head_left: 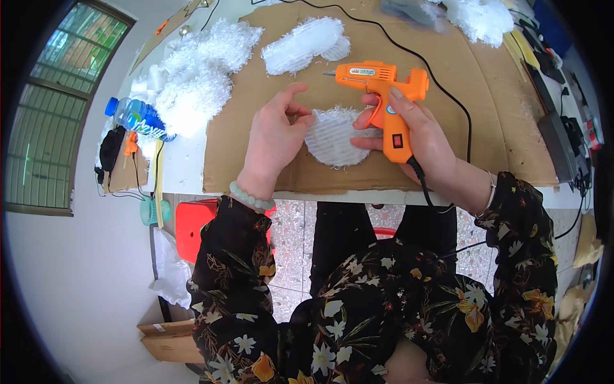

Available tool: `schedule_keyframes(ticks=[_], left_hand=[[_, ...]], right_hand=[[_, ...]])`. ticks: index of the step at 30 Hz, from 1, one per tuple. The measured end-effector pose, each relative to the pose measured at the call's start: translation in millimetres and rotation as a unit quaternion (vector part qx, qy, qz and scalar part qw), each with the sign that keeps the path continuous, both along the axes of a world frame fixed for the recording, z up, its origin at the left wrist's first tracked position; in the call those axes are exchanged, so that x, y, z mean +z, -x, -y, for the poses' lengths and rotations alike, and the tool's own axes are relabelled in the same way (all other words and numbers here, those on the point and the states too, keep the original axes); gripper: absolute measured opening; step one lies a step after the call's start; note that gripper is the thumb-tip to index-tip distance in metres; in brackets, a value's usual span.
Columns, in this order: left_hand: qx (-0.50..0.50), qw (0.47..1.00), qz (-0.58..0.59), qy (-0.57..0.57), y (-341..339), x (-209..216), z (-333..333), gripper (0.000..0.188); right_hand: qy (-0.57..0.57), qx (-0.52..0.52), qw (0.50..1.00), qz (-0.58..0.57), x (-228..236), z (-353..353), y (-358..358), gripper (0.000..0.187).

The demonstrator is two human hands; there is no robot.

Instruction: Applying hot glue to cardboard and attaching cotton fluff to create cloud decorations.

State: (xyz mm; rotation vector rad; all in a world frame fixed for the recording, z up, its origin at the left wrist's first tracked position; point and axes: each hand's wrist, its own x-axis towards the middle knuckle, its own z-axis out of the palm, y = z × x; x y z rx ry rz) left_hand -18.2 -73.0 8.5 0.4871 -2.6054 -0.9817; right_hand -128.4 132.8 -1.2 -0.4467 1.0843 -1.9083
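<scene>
My right hand [427, 131] is wrapped round the handle of an orange glue gun [376, 75]. Its metal nozzle points left, above the cardboard. Beneath it lies a roundish white ribbed fabric piece [336, 142] with a frayed fringe along its edge. At that piece's left edge, the thumb and fingers of my left hand [274, 131] are closed on it. Fingertips of my right hand also reach over its right side. Farther back on the cardboard rest more white fringed pieces [304, 46], overlapping each other.
Brown cardboard [249, 166] covers the white table. Piles of white fringe [198, 77] and a blue-capped plastic bottle [137, 117] stand at the left. The gun's black cord [469, 121] loops across the right side. A red stool [192, 227] is below the table, left.
</scene>
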Motion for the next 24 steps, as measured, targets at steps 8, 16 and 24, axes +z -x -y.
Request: schedule_keyframes(ticks=[8, 16, 24], left_hand=[[0.053, 0.986, 0.000, -0.159, 9.0, 8.2, -4.8, 0.046], [0.108, 0.942, -0.031, -0.316, -22.4, 14.3, 3.0, 0.041], [-0.010, 0.997, 0.068, -0.018, 1.5, -5.2, 14.9, 0.019]], right_hand=[[0.013, -0.008, 0.999, 0.035, -0.9, 1.0, -0.2, 0.043], [-0.002, -0.006, 1.000, 0.026, 0.0, -0.7, 0.6, 0.039], [-0.005, -0.005, 1.000, 0.025, -4.6, -3.1, 3.7, 0.040]])
